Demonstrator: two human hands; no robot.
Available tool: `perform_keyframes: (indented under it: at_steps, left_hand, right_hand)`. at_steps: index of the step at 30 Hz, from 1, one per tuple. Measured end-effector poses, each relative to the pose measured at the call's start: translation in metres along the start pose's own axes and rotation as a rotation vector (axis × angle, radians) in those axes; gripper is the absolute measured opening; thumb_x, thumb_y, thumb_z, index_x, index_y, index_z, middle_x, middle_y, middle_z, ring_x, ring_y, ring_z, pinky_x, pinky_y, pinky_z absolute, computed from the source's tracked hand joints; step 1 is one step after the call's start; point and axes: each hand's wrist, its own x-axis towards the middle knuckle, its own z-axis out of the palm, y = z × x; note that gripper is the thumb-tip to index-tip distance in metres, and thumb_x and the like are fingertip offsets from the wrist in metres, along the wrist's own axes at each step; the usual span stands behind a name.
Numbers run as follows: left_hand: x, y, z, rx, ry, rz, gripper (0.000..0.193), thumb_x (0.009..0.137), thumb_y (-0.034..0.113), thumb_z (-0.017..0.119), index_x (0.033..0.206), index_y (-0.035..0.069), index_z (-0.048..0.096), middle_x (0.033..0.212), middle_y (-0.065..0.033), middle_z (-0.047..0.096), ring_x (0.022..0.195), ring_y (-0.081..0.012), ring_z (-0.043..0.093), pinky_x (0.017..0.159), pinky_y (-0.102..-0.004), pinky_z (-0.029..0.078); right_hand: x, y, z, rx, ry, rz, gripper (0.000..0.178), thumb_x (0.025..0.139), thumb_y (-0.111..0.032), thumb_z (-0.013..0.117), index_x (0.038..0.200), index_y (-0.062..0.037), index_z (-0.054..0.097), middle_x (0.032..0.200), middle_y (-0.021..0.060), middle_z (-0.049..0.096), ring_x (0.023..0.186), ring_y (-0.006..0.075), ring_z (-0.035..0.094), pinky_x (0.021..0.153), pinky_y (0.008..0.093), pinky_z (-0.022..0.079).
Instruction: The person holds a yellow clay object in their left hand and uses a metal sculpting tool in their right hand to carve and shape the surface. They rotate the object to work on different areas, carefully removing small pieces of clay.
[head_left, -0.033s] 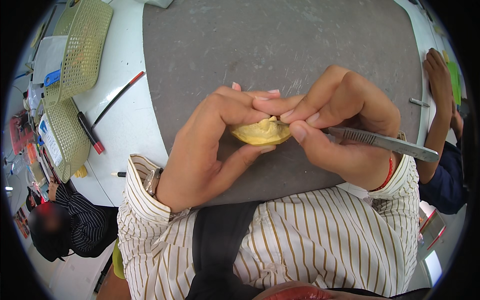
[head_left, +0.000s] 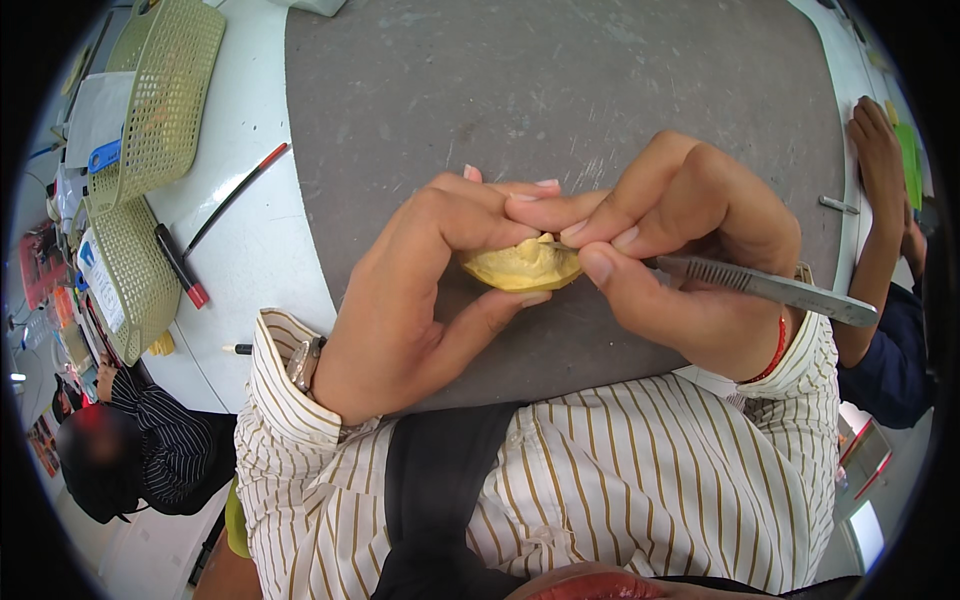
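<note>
Left hand (head_left: 400, 270) closed on a yellow cast (head_left: 520, 268), fingers over the top edge, thumb at the lower edge. Cast is held above the grey mat (head_left: 450, 80), roughly mid-view, toothlike bump on its upper side. Right hand (head_left: 705, 225) pinches a metal tool (head_left: 785, 287), thumb against fingers; ridged flat handle sticks out to the right, tip end points left at the cast beside the bump. Can't tell if the tip touches. Hands close together, fingers meeting just above the cast.

Wrists: watch (head_left: 303, 363) on the left, red bracelet (head_left: 768, 362) on the right. Mat lies on a white tabletop (head_left: 255, 70). Left side: two pale green mesh baskets (head_left: 175, 120), one behind the other; black marker with red end (head_left: 177, 260) by the nearer one, thin black stick with red end (head_left: 236, 199) close by. Small metal piece (head_left: 838, 205) at the mat's right edge. Another person's hand (head_left: 876, 140) beyond it, far right.
</note>
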Motion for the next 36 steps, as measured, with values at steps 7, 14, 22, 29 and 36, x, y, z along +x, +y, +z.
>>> perform_keyframes:
  at_steps: [7, 14, 22, 29, 36]
  left_hand:
    - [0.0011, -0.0015, 0.0002, -0.002, 0.007, 0.029, 0.037, 0.083, -0.004, 0.064, 0.111, 0.002, 0.042, 0.114, -0.0122, 0.049, 0.109, -0.0195, 0.054, 0.114, -0.0438, 0.022]
    - [0.0022, -0.0006, -0.0008, 0.027, -0.002, 0.046, 0.036, 0.084, -0.003, 0.065, 0.111, 0.001, 0.042, 0.114, -0.0126, 0.049, 0.109, -0.0201, 0.055, 0.113, -0.0436, 0.023]
    - [0.0018, 0.0010, -0.0001, 0.031, -0.006, 0.018, 0.035, 0.085, 0.000, 0.065, 0.111, 0.000, 0.042, 0.115, -0.0141, 0.049, 0.111, -0.0216, 0.055, 0.110, -0.0412, 0.030]
    - [0.0004, 0.0012, -0.0010, 0.035, -0.006, 0.003, 0.035, 0.085, -0.002, 0.065, 0.111, 0.000, 0.042, 0.116, -0.0145, 0.049, 0.112, -0.0214, 0.054, 0.108, -0.0395, 0.033]
    - [0.0001, 0.0007, -0.0010, 0.043, -0.013, 0.014, 0.036, 0.084, -0.004, 0.064, 0.112, 0.001, 0.042, 0.116, -0.0139, 0.048, 0.112, -0.0207, 0.053, 0.106, -0.0382, 0.035]
  right_hand:
    - [0.0008, -0.0039, 0.0039, 0.034, 0.040, 0.058, 0.022, 0.079, 0.016, 0.059, 0.081, 0.0006, 0.044, 0.086, 0.0137, 0.056, 0.099, 0.0366, 0.066, 0.087, 0.0374, 0.055]
    - [0.0008, -0.0027, 0.0029, 0.060, 0.030, 0.050, 0.021, 0.079, 0.016, 0.059, 0.082, 0.0005, 0.045, 0.086, 0.0137, 0.056, 0.100, 0.0363, 0.065, 0.090, 0.0388, 0.054]
    - [0.0005, -0.0018, -0.0001, 0.035, 0.006, 0.026, 0.021, 0.079, 0.016, 0.059, 0.082, 0.0012, 0.044, 0.087, 0.0140, 0.056, 0.100, 0.0373, 0.065, 0.088, 0.0376, 0.055]
    - [0.0006, -0.0017, 0.0014, 0.041, 0.012, 0.024, 0.022, 0.079, 0.016, 0.060, 0.080, 0.0013, 0.044, 0.086, 0.0141, 0.056, 0.100, 0.0403, 0.064, 0.087, 0.0369, 0.056]
    - [0.0006, -0.0011, 0.0016, 0.019, 0.015, -0.002, 0.022, 0.079, 0.016, 0.060, 0.079, 0.0012, 0.043, 0.086, 0.0147, 0.056, 0.099, 0.0404, 0.064, 0.085, 0.0355, 0.057]
